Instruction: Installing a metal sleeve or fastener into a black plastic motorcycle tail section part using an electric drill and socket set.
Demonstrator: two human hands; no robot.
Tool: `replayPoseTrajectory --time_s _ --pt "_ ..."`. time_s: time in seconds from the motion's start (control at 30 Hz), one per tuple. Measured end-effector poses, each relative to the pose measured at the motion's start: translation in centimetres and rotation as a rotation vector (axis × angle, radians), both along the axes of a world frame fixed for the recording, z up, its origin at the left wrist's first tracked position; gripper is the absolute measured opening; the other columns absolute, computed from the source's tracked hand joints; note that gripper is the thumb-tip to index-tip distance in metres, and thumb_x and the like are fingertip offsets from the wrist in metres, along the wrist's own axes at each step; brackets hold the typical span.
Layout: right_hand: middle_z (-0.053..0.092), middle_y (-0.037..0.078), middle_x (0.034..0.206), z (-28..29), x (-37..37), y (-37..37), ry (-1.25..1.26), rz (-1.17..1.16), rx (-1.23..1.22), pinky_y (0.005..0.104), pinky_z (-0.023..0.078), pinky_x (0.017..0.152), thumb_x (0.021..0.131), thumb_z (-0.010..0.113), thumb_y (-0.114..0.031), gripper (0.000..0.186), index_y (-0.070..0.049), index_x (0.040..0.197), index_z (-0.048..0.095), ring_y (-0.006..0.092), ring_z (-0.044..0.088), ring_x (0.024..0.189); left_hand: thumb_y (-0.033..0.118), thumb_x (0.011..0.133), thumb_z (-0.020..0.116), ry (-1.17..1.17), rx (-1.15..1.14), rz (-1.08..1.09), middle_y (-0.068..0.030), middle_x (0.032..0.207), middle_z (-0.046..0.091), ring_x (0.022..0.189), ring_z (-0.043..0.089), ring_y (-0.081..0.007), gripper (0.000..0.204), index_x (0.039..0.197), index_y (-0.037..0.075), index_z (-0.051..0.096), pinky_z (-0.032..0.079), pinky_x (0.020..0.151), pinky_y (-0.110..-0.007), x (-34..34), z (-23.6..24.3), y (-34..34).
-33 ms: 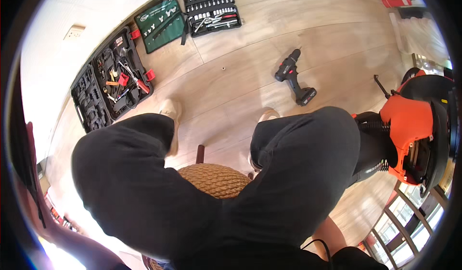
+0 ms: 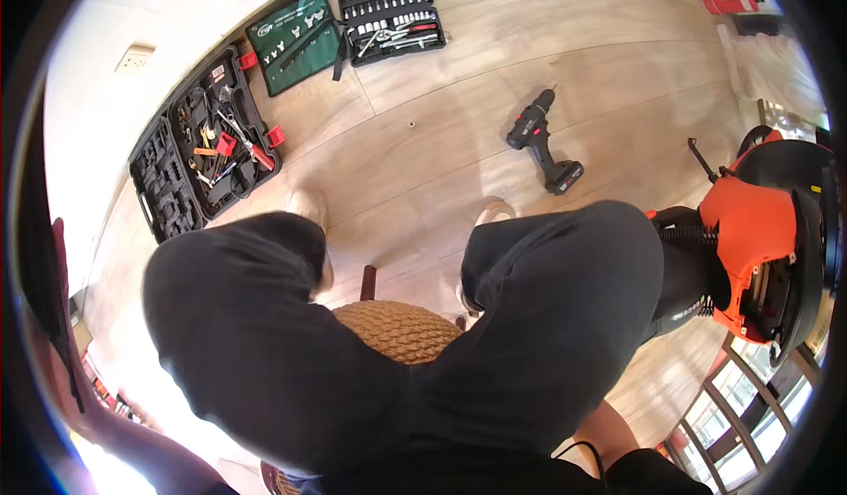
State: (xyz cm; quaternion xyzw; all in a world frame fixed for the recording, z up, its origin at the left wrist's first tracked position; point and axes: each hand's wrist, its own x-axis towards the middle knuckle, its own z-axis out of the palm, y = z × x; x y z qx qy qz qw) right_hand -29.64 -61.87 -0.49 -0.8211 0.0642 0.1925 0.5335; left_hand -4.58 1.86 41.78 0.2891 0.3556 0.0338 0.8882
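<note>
At the far left rim, my left hand (image 2: pixel 66 376) is raised, with its forearm rising from the lower edge. It is dim and distorted beside a dark strip, so its finger posture and any grip do not show clearly. Below my right thigh a piece of my right forearm (image 2: pixel 607 431) shows; the hand itself is hidden. I sit on a woven stool (image 2: pixel 397 329) with knees apart. On the floor beyond my feet lies a black cordless drill (image 2: pixel 540 142). To the right stands an orange and black machine (image 2: pixel 754 228), its inside partly exposed.
A black tool case (image 2: pixel 207 151) with jumbled tools lies open at the left. Behind it are a green wrench pouch (image 2: pixel 296 43) and a socket set (image 2: pixel 393 18). A small part (image 2: pixel 411 125) lies mid-floor. A red cylinder (image 2: pixel 730 1) lies at the far right.
My left knee and left foot have shifted slightly to the right. The drill, tool cases and machine stay where they were, and the arms look nearly unchanged.
</note>
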Motion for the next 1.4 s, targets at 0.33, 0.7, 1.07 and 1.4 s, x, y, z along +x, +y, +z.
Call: replayPoseTrajectory --time_s 0.33,0.7,1.07,1.4 --pt "0.042 0.023 0.143 1.8 3.6 17.2 1.071 0.456 0.5 0.0426 0.036 0.113 0.101 0.06 -0.035 0.074 0.001 0.157 0.027 0.0355 0.048 0.131 0.012 0.107 0.046 0.349 0.501 -0.05 -0.0269 0.157 0.033 0.148 0.032 -0.036 0.049 0.149 -0.01 0.036 0.025 0.124 -0.053 9.8 -17.6 4.4" --pt "0.033 0.025 0.151 7.3 -4.1 21.0 1.001 0.86 0.349 0.0522 0.028 0.119 0.091 0.068 -0.06 0.106 -0.007 0.164 0.012 0.0442 0.032 0.141 0.005 0.102 0.057 0.637 1.068 -0.261 -0.0332 0.148 0.044 0.142 0.04 -0.0358 0.048 0.14 -0.019 0.043 0.026 0.123 -0.052 12.0 -21.9 2.6" --pt "0.053 0.02 0.132 11.2 -7.0 23.1 0.703 0.606 0.165 0.052 0.042 0.106 0.1 0.062 -0.043 0.073 -0.013 0.158 0.03 0.0394 0.052 0.122 -0.005 0.098 0.047 0.342 0.076 -0.189 -0.0338 0.149 0.042 0.144 0.036 -0.041 0.046 0.14 -0.021 0.041 0.022 0.125 -0.053 12.5 -21.0 -0.4" --pt "0.064 0.02 0.111 5.6 -5.2 21.1 0.758 0.375 0.236 0.0468 0.045 0.101 0.106 0.05 -0.026 0.035 -0.002 0.128 0.064 0.0404 0.058 0.11 0.011 0.11 0.038 0.032 0.052 -0.816 -0.0252 0.156 0.042 0.148 0.037 -0.0368 0.043 0.15 -0.005 0.043 0.026 0.125 -0.049 10.5 -20.5 4.9"
